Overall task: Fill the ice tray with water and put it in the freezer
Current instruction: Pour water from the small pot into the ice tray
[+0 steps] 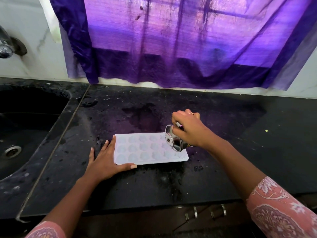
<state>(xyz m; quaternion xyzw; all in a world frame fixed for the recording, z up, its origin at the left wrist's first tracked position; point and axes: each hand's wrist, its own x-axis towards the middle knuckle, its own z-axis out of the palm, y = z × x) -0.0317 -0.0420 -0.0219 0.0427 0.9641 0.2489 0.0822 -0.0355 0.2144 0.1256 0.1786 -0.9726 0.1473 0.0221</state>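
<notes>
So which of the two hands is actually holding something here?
The right hand, which grips a steel cup tilted over the right end of the ice tray. The left hand only lies flat, fingers straight, against the tray's left end.

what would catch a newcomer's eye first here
The glowing purple curtain across the back wall dominates. Below it, a white ice tray stands out on the black counter, the left hand flat against its left end. The right hand tips a steel cup over the tray's right end.
</notes>
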